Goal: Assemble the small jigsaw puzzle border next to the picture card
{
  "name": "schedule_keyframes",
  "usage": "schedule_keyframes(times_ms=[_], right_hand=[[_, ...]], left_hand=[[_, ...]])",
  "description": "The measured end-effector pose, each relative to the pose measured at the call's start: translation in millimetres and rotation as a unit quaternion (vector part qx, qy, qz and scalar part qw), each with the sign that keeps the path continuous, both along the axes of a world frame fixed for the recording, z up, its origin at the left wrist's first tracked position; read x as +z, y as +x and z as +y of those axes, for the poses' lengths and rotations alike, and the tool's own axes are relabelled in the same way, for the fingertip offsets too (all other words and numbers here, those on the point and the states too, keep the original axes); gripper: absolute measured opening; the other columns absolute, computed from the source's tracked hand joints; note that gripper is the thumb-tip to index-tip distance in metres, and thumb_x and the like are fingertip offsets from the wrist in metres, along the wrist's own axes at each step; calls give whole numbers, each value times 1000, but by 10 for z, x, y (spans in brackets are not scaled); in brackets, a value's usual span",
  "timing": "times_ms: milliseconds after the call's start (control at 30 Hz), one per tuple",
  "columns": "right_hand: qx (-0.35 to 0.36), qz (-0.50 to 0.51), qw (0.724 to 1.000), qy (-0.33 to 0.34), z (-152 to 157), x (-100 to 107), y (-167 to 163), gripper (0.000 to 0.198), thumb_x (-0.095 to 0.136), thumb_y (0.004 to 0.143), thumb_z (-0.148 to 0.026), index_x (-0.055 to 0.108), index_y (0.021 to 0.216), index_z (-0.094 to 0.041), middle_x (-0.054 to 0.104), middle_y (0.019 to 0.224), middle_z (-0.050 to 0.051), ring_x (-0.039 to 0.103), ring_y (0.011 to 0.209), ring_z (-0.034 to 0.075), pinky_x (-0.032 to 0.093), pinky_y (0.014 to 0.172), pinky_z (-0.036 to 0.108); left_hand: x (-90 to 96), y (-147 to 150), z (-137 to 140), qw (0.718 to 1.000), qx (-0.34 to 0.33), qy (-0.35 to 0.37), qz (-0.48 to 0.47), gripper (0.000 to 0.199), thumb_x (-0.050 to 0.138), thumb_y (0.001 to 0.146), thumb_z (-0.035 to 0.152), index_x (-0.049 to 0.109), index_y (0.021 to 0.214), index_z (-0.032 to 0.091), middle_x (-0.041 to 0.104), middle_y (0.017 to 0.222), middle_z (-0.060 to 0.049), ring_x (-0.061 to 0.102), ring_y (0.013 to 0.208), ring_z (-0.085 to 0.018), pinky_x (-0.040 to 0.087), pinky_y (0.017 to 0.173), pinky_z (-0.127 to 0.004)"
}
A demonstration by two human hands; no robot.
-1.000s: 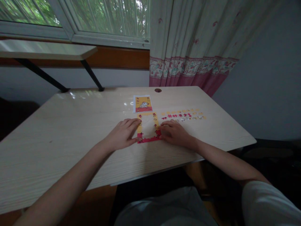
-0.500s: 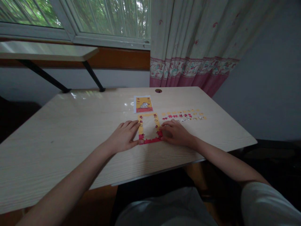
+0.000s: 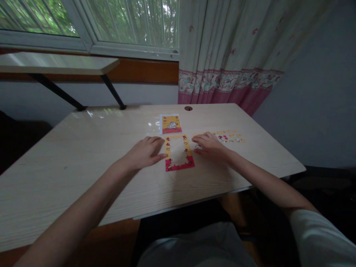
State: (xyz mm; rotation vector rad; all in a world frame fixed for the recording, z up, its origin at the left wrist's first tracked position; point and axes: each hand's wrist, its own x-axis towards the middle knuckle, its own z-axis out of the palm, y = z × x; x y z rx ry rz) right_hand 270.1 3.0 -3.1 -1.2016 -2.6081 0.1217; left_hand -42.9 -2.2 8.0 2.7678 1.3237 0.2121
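On the desk lies a rectangular jigsaw puzzle border [image 3: 180, 168], yellow above and red below, its middle showing bare wood. My left hand [image 3: 145, 151] rests along the border's left edge, fingers stretched and thumb apart. Over on the right, my right hand [image 3: 210, 145] is just beside the border, above the loose jigsaw pieces [image 3: 223, 138]; its fingers are apart, and I see nothing held. Part of the rows of red, yellow and white pieces is hidden under that hand. Behind the border lies a picture card [image 3: 171, 125] with a white animal on yellow and red.
The pale wooden desk [image 3: 91, 159] has a round cable hole [image 3: 188, 108] near its back edge. At the back left, a raised shelf [image 3: 63, 63] stands on black supports. A floral curtain [image 3: 222, 81] hangs behind the desk beside the window.
My right hand has moved from the border's lower right corner up and right, over the loose pieces. My left hand has slid slightly up the left edge, its thumb leaving the lower corner.
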Motion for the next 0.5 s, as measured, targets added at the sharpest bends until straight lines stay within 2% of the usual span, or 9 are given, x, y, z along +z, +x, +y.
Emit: schedule_keyframes(times_ms=[133, 200, 267, 367, 500], right_hand=[[13, -31, 999, -32, 189, 5, -62, 52, 54, 90, -45, 52, 136, -21, 53, 140, 11, 45, 119, 33, 35, 96, 48], [28, -25, 998, -44, 240, 0, -108, 52, 54, 91, -43, 50, 139, -23, 53, 140, 10, 44, 120, 32, 34, 98, 48], [47, -14, 997, -54, 260, -2, -148, 51, 54, 91, -41, 49, 140, -24, 54, 139, 9, 44, 119, 31, 33, 98, 47], [67, -1, 996, -57, 251, -1, -187, 48, 54, 92, -39, 52, 136, -22, 57, 134, 11, 44, 119, 29, 33, 99, 46], [51, 13, 997, -48, 223, -19, -236, 42, 54, 91, -38, 58, 128, -19, 61, 124, 13, 44, 118, 28, 33, 99, 44]], left_hand=[[50, 39, 151, 999, -47, -7, -11, 54, 47, 88, 54, 57, 122, 13, 59, 126, -18, 56, 114, -33, 47, 95, -46], [1, 38, 215, 997, -69, -2, -39, 52, 48, 89, 49, 58, 122, 10, 58, 128, -20, 56, 116, -32, 46, 97, -46], [-72, 24, 254, 992, -78, 8, -98, 45, 46, 91, 45, 60, 120, 13, 61, 125, -16, 57, 115, -28, 46, 98, -45], [-166, 4, 257, 984, -101, 14, -143, 38, 46, 92, 42, 66, 109, 15, 65, 118, -14, 59, 113, -25, 47, 99, -44], [-215, 11, 217, 984, -102, 19, -144, 36, 47, 91, 41, 69, 105, 15, 66, 115, -14, 60, 112, -25, 48, 98, -45]])
